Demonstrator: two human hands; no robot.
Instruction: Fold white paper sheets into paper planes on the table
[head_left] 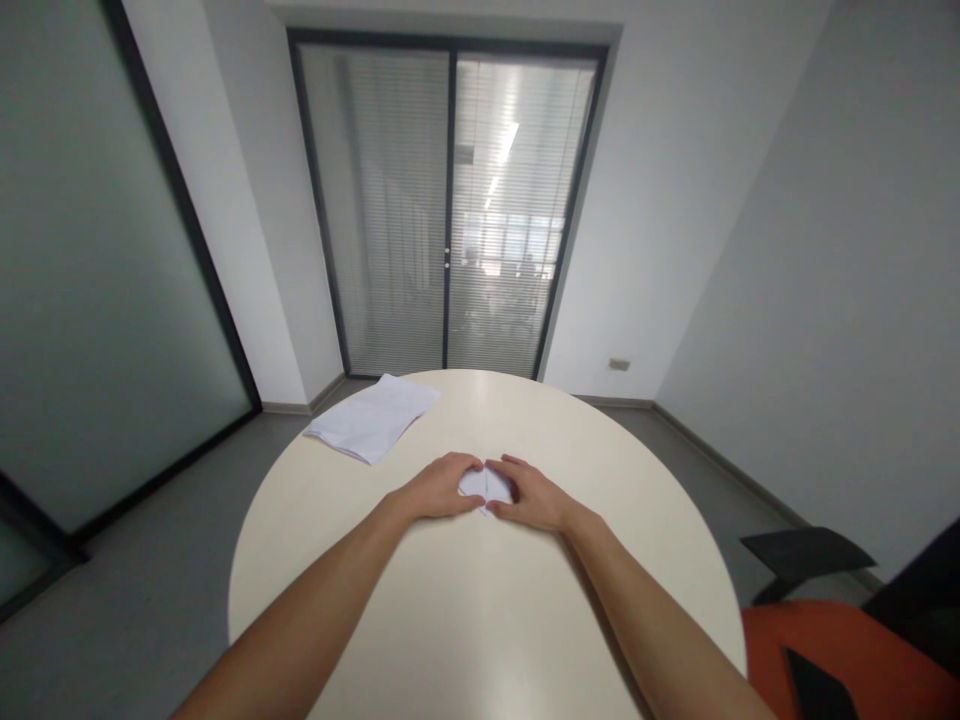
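A small folded piece of white paper [484, 487] lies on the round cream table [480, 620], near its middle. My left hand [439, 487] covers the paper's left side, fingers curled over it. My right hand [534, 493] presses on its right side, fingers bent and pinching the paper's edge. The fingertips of both hands nearly meet above the paper. Most of the paper is hidden under the hands.
A stack of white paper sheets [373, 416] rests at the table's far left edge. An orange chair with black armrests [840, 640] stands at the right. Glass doors with blinds [448, 205] are behind the table; grey floor surrounds it.
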